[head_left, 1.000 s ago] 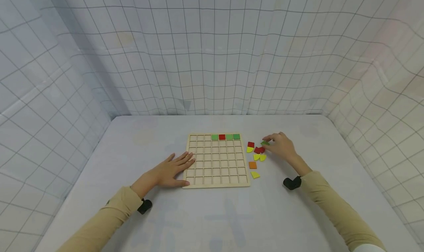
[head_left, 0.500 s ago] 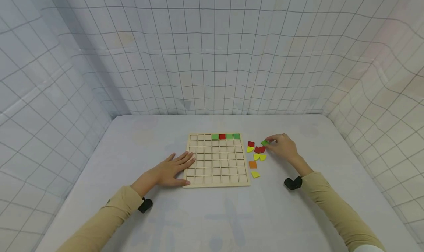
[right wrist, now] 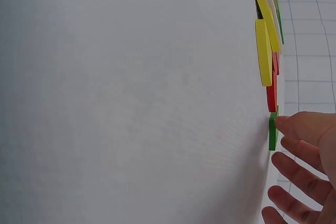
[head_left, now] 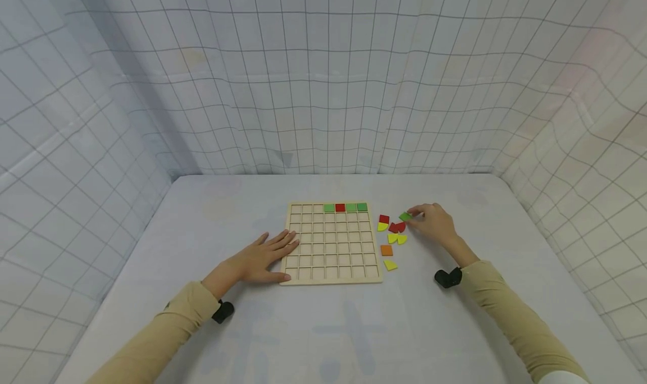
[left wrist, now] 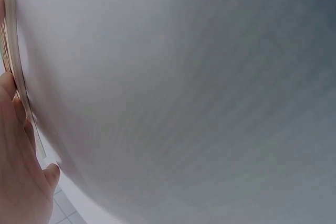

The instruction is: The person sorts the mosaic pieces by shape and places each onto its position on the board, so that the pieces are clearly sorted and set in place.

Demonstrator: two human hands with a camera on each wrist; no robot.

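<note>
A wooden grid board (head_left: 331, 241) lies on the white table in the head view. Across its left edge my left hand (head_left: 263, 260) rests flat, fingers spread. In the left wrist view, that hand (left wrist: 23, 166) lies along the board's edge. To the right of the board, my right hand (head_left: 432, 224) pinches a green tile (head_left: 405, 216) between thumb and index finger at table level. The right wrist view shows the thumb against this green tile (right wrist: 272, 132), with the other fingers spread. Green and red tiles (head_left: 340, 208) fill part of the board's far row.
Between board and right hand lie red pieces (head_left: 396, 227), a red square (head_left: 384, 219), yellow rounded pieces (head_left: 392, 238), an orange square (head_left: 386, 250) and a yellow piece (head_left: 390, 265). White gridded cloth (head_left: 323, 92) walls the table's back and sides.
The right fingers have drawn slightly back to the right, so more of the green tile shows, and it looks flatter. The left hand keeps its place on the board.
</note>
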